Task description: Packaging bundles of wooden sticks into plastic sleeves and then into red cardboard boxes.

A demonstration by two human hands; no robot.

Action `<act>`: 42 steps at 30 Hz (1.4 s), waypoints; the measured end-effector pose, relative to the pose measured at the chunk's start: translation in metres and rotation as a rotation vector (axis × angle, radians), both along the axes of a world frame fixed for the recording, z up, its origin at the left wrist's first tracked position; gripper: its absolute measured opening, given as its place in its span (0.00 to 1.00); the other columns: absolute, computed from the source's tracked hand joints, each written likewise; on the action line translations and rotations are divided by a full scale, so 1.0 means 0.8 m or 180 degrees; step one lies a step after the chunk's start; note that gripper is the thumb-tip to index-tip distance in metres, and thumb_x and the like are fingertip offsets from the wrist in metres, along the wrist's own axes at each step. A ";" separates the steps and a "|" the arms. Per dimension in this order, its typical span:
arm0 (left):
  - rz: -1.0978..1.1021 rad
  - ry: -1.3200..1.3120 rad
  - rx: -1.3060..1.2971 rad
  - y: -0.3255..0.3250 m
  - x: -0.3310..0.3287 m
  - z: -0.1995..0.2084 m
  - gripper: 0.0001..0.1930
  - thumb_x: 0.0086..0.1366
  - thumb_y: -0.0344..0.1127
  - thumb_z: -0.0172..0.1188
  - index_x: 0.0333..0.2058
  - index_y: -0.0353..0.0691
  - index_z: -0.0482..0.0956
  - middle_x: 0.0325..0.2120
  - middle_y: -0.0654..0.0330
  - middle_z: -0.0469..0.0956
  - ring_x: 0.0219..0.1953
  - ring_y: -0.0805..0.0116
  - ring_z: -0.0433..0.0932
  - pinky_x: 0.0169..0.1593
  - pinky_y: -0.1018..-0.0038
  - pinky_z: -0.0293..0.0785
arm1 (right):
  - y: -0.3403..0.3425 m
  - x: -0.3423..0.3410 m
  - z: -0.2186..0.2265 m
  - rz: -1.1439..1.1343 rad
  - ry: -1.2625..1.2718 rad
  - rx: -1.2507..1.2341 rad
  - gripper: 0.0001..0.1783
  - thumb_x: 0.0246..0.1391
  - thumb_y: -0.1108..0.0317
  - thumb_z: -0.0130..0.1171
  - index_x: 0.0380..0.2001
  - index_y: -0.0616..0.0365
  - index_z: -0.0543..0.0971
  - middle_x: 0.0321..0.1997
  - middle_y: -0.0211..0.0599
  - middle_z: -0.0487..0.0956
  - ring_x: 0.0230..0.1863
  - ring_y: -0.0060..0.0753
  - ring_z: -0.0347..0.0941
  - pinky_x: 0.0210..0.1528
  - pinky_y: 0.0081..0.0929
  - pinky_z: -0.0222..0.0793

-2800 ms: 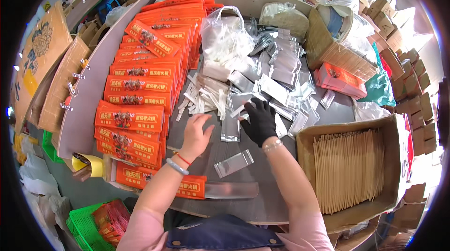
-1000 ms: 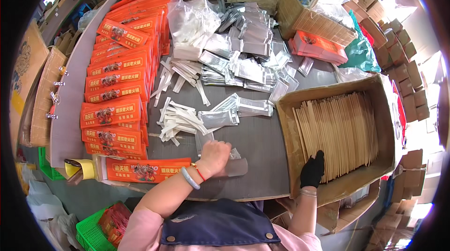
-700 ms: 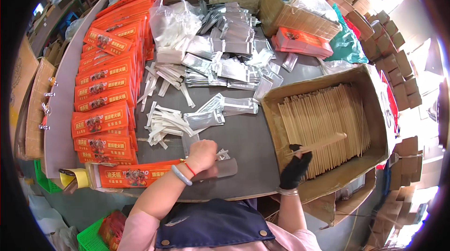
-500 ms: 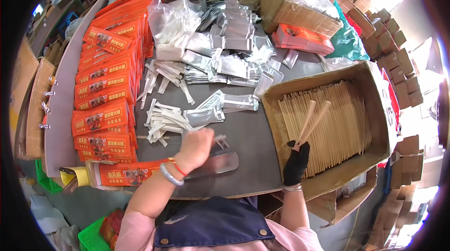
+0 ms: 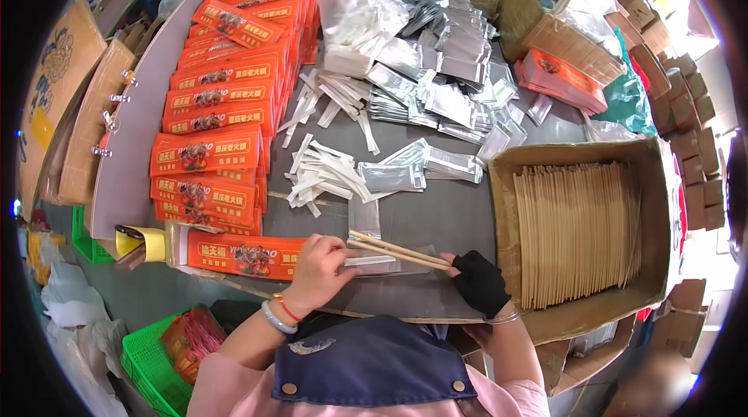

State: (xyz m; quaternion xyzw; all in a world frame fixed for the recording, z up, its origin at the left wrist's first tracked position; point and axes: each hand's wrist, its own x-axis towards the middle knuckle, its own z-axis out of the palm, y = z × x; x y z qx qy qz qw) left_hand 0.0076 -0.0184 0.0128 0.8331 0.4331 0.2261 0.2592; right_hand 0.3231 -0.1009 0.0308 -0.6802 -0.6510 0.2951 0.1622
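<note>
So half a second back the gloved right hand [image 5: 481, 283] was up over the cardboard box [image 5: 506, 171] with a pair of chopsticks [image 5: 397, 250] sticking up from it. Now it's down on the grey table [image 5: 436, 214] just left of the box, at about 5 o'clock in the view, and the sticks lie nearly flat, pointing over to 9 o'clock. The bare left hand [image 5: 318, 267] has slid in to meet them; before, it was pressing the clear sleeve [image 5: 389, 259] further left.

Right now the right hand is closed around the butt ends of the chopsticks, and the left is pinched narrow at the tips, right where the mouth of the sleeve sits. I can't tell whether the tips are actually inside yet.

If I were doing it, I'd keep the two sticks squared together and low, almost parallel to the table, so they slide in instead of snagging the plastic. The left fingers need to hold the sleeve mouth open and pinned, since that film looks slippery. The orange packet [image 5: 248, 253] sits just at 9 o'clock of the left hand.
</note>
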 end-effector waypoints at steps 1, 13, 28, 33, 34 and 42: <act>0.0026 -0.0003 -0.0006 0.000 -0.009 0.005 0.19 0.44 0.40 0.75 0.36 0.41 0.84 0.36 0.60 0.76 0.43 0.58 0.73 0.49 0.62 0.69 | 0.001 0.001 0.002 0.0138 -0.0037 -0.0089 0.18 0.58 0.63 0.59 0.52 0.44 0.81 0.31 0.40 0.74 0.35 0.44 0.74 0.38 0.35 0.70; -0.0294 0.0754 0.0107 -0.001 -0.003 0.002 0.40 0.39 0.42 0.76 0.54 0.39 0.73 0.48 0.58 0.72 0.53 0.56 0.67 0.58 0.59 0.63 | 0.040 -0.052 -0.062 0.0781 -0.0048 0.0923 0.14 0.49 0.66 0.67 0.40 0.54 0.82 0.39 0.48 0.80 0.43 0.48 0.77 0.42 0.38 0.73; -0.1494 0.1420 0.0181 0.039 0.002 0.064 0.16 0.43 0.30 0.66 0.34 0.47 0.79 0.37 0.55 0.72 0.41 0.53 0.71 0.44 0.60 0.71 | 0.055 -0.102 -0.015 0.1015 -0.0620 0.0854 0.37 0.33 0.46 0.74 0.47 0.50 0.75 0.45 0.37 0.75 0.46 0.43 0.72 0.52 0.45 0.61; 0.0017 0.1072 0.1140 0.128 -0.078 0.100 0.17 0.43 0.23 0.65 0.36 0.40 0.80 0.46 0.48 0.70 0.50 0.47 0.70 0.53 0.58 0.70 | 0.044 -0.059 0.016 0.0043 -0.0518 0.1240 0.32 0.32 0.52 0.75 0.42 0.53 0.75 0.38 0.36 0.75 0.44 0.44 0.72 0.46 0.41 0.63; 0.0715 0.1222 0.1690 0.124 -0.091 0.089 0.19 0.44 0.24 0.66 0.39 0.39 0.81 0.51 0.45 0.69 0.54 0.44 0.68 0.58 0.56 0.67 | 0.043 -0.064 0.020 0.0110 -0.0589 0.1248 0.34 0.30 0.53 0.76 0.43 0.54 0.75 0.39 0.37 0.76 0.43 0.44 0.73 0.47 0.42 0.64; 0.1359 0.0364 -0.0156 -0.009 -0.028 -0.038 0.54 0.40 0.50 0.79 0.63 0.33 0.61 0.64 0.42 0.55 0.66 0.39 0.52 0.68 0.47 0.47 | 0.034 -0.079 0.018 0.0509 -0.0847 0.1039 0.36 0.30 0.50 0.75 0.45 0.53 0.76 0.41 0.37 0.77 0.45 0.43 0.72 0.52 0.43 0.60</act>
